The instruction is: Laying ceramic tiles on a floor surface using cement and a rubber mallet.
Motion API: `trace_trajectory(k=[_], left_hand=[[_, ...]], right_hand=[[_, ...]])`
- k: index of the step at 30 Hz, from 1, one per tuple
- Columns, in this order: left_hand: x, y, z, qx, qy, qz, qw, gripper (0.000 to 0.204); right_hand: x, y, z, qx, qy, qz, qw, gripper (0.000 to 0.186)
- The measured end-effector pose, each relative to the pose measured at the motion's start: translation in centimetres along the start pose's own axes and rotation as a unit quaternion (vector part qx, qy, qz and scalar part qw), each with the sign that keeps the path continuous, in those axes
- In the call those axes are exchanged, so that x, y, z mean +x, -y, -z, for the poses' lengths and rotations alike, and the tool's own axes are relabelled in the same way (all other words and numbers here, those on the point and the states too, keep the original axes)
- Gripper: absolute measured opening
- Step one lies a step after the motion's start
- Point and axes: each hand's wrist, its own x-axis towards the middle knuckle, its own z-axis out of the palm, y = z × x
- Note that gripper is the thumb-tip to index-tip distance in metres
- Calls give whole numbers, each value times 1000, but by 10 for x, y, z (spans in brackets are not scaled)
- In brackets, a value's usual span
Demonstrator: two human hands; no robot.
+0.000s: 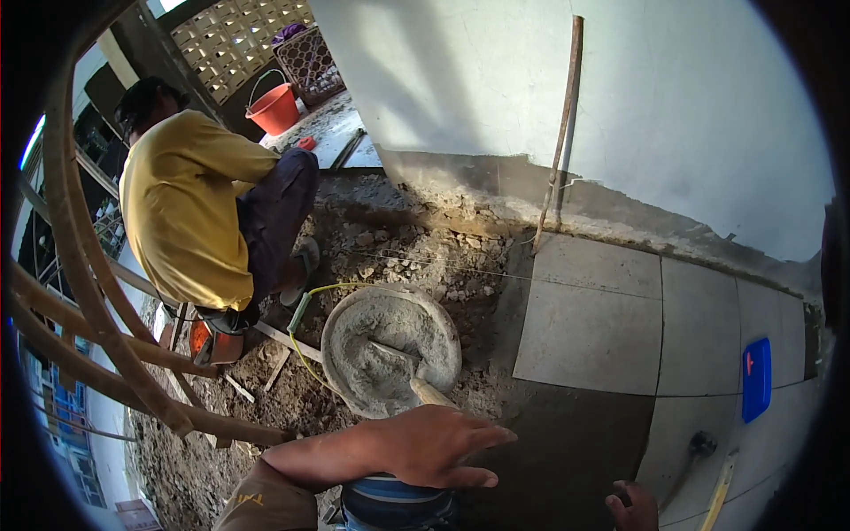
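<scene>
The right hand (634, 507) is cut off by the lower edge, so whether anything is gripped by it cannot be told. The left hand (429, 445) is held back upward above a blue striped thing (398, 509), perhaps rested there; its thumb and fingers are parted and nothing is seen clasped, though the palm is hidden. Just beyond, the trowel (427, 390) is partly covered by that hand, and contact cannot be made out; its blade is sunk in grey mortar (356, 358) inside a round tub (328, 347), perhaps so the handle is kept clean and within reach. To the right, a mallet (702, 443) and a blue tray (756, 380) are set on pale tiles (589, 341). Farther off, a string (567, 283) is stretched across, seemingly as a straight guide, and a stick (564, 124) is leaned against the wall (673, 106). A co-worker (190, 208) is crouched at the left, both hands hidden; behind, a red bucket (273, 111) is seen
</scene>
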Motion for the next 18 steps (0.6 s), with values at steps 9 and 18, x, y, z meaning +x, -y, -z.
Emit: trace_trajectory(k=[9,18], left_hand=[[21,25,52,-21,186,35,982,64],[-4,54,29,-66,10,-57,996,65]], right_hand=[[-3,10,-24,71,20,-105,992,40],[25,31,-25,69,14,-91,993,43]])
